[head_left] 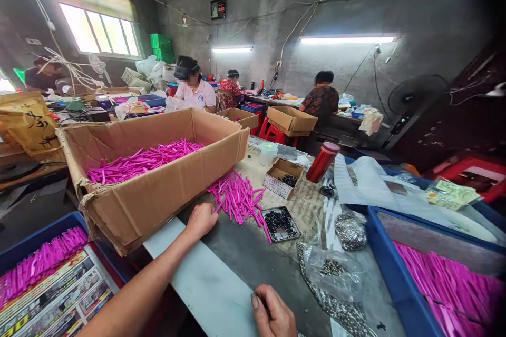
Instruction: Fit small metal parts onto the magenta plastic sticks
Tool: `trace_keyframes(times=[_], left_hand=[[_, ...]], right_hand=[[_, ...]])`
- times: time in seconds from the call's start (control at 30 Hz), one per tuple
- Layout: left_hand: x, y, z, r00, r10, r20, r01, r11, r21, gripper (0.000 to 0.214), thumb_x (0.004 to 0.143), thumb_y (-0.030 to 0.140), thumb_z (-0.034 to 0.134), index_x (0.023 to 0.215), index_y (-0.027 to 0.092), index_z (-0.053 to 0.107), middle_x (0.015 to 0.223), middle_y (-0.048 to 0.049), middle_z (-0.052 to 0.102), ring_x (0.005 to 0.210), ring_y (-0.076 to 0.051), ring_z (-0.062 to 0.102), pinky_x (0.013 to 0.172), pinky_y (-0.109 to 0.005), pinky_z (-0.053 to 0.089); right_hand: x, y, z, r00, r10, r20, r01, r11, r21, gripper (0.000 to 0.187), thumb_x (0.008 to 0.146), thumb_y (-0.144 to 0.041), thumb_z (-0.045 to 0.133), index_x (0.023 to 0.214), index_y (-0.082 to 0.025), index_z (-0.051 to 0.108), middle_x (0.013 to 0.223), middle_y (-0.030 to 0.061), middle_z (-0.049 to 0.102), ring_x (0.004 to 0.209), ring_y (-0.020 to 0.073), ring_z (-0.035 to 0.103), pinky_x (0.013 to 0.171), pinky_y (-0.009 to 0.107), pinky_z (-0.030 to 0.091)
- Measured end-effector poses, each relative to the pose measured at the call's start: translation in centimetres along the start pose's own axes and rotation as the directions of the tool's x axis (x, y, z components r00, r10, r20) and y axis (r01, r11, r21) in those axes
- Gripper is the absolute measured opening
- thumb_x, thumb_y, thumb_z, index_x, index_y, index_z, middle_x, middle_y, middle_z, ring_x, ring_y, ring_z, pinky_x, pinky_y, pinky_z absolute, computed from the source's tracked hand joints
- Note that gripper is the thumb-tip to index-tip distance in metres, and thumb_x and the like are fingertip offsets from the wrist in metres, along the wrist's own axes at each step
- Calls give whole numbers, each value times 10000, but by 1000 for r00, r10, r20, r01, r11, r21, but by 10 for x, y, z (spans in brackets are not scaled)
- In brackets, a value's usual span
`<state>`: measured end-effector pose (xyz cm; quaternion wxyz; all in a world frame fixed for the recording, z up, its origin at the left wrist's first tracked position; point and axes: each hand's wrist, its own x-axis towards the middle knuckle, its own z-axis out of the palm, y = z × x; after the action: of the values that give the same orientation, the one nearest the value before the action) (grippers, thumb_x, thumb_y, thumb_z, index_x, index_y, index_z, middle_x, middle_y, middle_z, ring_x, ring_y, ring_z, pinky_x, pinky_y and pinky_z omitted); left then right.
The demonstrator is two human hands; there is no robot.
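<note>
My left hand (202,219) reaches to the near-left edge of a loose pile of thin pink plastic sticks (239,197) on the table. Its fingers are closed, and their tips meet the end of one stick. Lower down, at the edge of a pale board (213,279), my right hand (272,313) is curled with the thumb against the fingers. Whatever it holds, if anything, is hidden. A small square tray of black parts (281,224) lies just right of the pile, with one pink stick along its left side.
A large cardboard box (166,189) of pink sticks stands behind my left hand. Blue trays (411,279) flank me. Bagged metal parts (350,231), a small carton (276,184) and a red flask (323,162) stand on the right. Several people (195,92) sit farther back.
</note>
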<state>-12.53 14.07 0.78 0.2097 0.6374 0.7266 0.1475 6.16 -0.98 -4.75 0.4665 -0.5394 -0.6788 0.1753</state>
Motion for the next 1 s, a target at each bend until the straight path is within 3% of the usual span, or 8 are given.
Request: trace_keyframes(times=[0.13,0.3,0.4,0.53,0.63,0.7,0.83,1.0], left_hand=[[-16,-1,-5,999,32,-13,-34,989,-147,201,669,173,516,473,149,482,442,45,434,544,-130,514,501,-219,353],[-52,6,-8,987,114,117,-55,908,-416,202,651,295,430,489,176,412,408,73,376,344,-66,370,361,-177,269],[-79,11,-8,957,174,231,-19,835,-550,229,640,378,431,525,181,408,388,77,377,307,-52,303,317,-167,231],[-113,16,4,834,272,480,195,669,-717,215,563,350,536,528,167,429,388,75,398,300,-38,299,297,-151,207],[-132,18,16,721,334,607,255,686,-681,203,581,331,548,550,162,439,417,65,428,308,-40,329,295,-145,218],[-140,20,22,665,359,655,261,710,-654,196,597,317,549,559,161,437,441,59,435,331,-46,354,299,-141,219],[-145,28,27,629,433,646,257,668,-698,227,598,346,578,592,153,460,455,58,409,399,-60,354,357,-152,266],[-146,39,34,665,497,557,201,600,-774,233,683,375,539,712,146,508,480,65,365,414,-57,285,370,-158,242]], right_hand=[[2,-6,-2,1000,5,-13,-5,999,31,295,807,-369,351,595,-203,471,506,-16,461,445,112,439,445,202,353],[4,-11,-8,999,38,30,-40,997,69,251,794,-327,382,609,-192,484,526,-15,474,482,115,456,471,203,348],[7,-12,-12,988,147,50,-153,974,167,212,773,-321,423,640,-181,509,540,-18,478,505,111,457,470,193,343],[13,-17,-18,916,384,115,-387,773,502,278,751,-403,441,863,-156,503,531,-39,413,443,91,369,393,186,285],[16,-23,-23,879,450,159,-422,578,698,345,720,-446,472,906,-156,468,512,-66,332,402,68,268,357,178,207],[16,-26,-26,868,475,144,-416,539,733,314,701,-444,496,836,-161,482,500,-71,318,398,61,246,360,178,193],[13,-33,-31,858,509,65,-426,637,642,244,702,-403,500,669,-161,496,474,-66,333,414,66,276,385,182,236],[8,-37,-28,874,486,-10,-412,753,514,192,698,-345,494,643,-163,517,530,-38,422,501,95,387,472,194,337]])
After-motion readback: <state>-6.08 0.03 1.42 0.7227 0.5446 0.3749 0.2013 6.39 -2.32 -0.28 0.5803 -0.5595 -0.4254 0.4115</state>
